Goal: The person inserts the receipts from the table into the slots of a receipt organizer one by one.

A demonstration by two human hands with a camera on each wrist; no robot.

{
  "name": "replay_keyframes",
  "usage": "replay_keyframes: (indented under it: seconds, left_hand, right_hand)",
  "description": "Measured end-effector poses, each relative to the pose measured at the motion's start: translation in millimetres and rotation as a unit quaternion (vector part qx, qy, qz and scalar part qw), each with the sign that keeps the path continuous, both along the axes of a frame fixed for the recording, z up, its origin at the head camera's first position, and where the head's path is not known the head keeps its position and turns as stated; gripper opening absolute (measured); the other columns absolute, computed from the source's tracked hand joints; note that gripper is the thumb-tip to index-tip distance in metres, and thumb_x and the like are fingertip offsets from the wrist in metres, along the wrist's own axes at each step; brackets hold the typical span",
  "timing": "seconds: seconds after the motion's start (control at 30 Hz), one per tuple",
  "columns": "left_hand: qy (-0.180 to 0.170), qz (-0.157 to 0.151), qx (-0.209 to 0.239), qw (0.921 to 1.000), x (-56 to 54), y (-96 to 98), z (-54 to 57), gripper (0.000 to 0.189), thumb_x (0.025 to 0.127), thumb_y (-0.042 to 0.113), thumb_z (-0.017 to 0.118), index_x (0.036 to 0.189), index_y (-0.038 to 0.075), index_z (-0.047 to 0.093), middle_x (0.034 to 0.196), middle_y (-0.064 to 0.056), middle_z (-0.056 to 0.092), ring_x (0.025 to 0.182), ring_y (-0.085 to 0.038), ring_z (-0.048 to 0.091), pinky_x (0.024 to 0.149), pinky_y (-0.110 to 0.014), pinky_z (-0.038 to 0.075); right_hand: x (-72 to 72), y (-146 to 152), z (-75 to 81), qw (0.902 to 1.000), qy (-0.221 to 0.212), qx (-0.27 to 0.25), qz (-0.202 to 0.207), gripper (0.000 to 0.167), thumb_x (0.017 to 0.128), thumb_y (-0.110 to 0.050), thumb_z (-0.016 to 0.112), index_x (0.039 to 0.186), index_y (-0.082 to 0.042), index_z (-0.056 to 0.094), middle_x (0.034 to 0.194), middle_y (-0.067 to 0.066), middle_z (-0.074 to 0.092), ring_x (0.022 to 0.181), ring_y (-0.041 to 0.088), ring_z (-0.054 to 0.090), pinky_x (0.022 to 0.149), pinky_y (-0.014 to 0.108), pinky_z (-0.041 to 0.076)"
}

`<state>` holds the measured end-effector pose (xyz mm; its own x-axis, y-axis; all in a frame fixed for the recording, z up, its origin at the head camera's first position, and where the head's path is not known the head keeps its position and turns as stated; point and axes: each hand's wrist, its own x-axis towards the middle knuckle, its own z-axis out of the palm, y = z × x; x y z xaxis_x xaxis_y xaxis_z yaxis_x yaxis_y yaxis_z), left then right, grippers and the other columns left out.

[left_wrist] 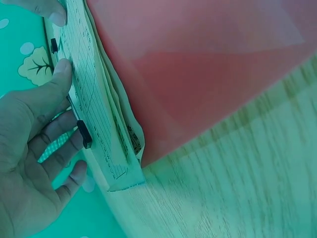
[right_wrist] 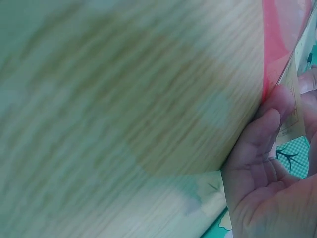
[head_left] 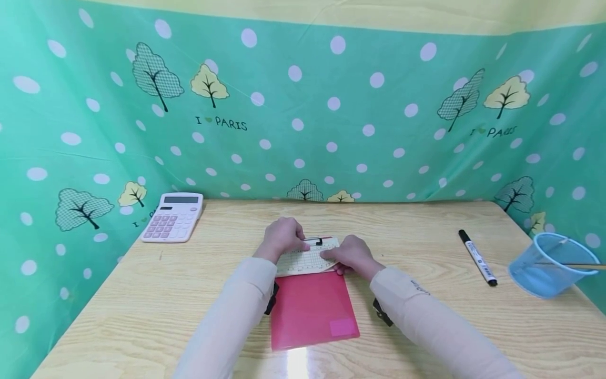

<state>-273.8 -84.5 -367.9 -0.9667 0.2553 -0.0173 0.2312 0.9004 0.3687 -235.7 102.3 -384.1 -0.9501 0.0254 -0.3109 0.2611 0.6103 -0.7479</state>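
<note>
A red plastic folder (head_left: 310, 305) lies on the table in front of me. Over its far end sits a stack of printed, ruled sheets (head_left: 300, 262), folded over with their layers fanned at the near edge in the left wrist view. A thin metal paper fastener with black sliders (left_wrist: 84, 134) runs along the far edge. My left hand (head_left: 283, 235) pinches that fastener edge, thumb on the paper side and the other fingers behind. At the right side, my right hand (head_left: 354, 256) grips the sheets, thumb on top and fingers underneath.
A white and pink calculator (head_left: 173, 217) stands at the back left. To the right lie a black-capped marker (head_left: 478, 258) and a tilted blue mesh pen cup (head_left: 544, 268) with a thin stick in it. A green dotted cloth (head_left: 331, 121) hangs behind the wooden table (head_left: 180, 295).
</note>
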Motion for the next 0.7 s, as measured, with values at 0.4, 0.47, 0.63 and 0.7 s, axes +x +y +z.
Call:
replay_keyframes:
  seconds: [0.4, 0.47, 0.63, 0.7]
  left_hand:
    - [0.017, -0.006, -0.007, 0.9998, 1.7, 0.5, -2.5, 0.022, 0.077, 0.032, 0.091, 0.086, 0.016, 0.08, 0.089, 0.003, 0.073, 0.083, -0.019, 0.064, 0.079, -0.04, 0.055]
    - [0.021, -0.01, -0.006, 0.9997, 1.8, 0.0, -4.0, 0.023, 0.077, 0.032, 0.091, 0.088, 0.015, 0.08, 0.09, 0.002, 0.074, 0.083, -0.019, 0.064, 0.079, -0.04, 0.055]
    - [0.035, -0.033, 0.001, 0.9988, 1.3, -3.1, -9.4, 0.027, 0.079, 0.03, 0.09, 0.096, 0.012, 0.081, 0.096, 0.0, 0.076, 0.091, -0.021, 0.067, 0.085, -0.04, 0.055]
    - [0.036, -0.048, 0.001, 0.9982, 1.5, -5.2, -10.8, 0.028, 0.082, 0.03, 0.088, 0.101, 0.01, 0.081, 0.1, -0.002, 0.076, 0.098, -0.024, 0.066, 0.09, -0.041, 0.054]
  right_hand:
    - [0.7, -2, -1.0, 0.9993, 0.01, 0.035, 0.002, 0.041, 0.084, -0.031, 0.083, 0.059, -0.008, 0.061, 0.05, 0.003, 0.058, 0.042, 0.011, 0.054, 0.042, 0.021, 0.042]
    - [1.2, -2, -0.8, 0.9989, 0.014, 0.046, 0.004, 0.04, 0.084, -0.032, 0.083, 0.06, -0.007, 0.062, 0.051, 0.003, 0.059, 0.043, 0.011, 0.055, 0.042, 0.021, 0.041]
    - [1.7, -2, -0.9, 0.9981, 0.018, 0.058, 0.007, 0.04, 0.084, -0.033, 0.082, 0.061, -0.007, 0.063, 0.051, 0.003, 0.06, 0.043, 0.011, 0.054, 0.042, 0.021, 0.039]
    - [1.7, -1, -0.8, 0.998, 0.017, 0.06, 0.008, 0.04, 0.084, -0.033, 0.083, 0.061, -0.007, 0.063, 0.051, 0.003, 0.06, 0.043, 0.011, 0.054, 0.041, 0.021, 0.039]
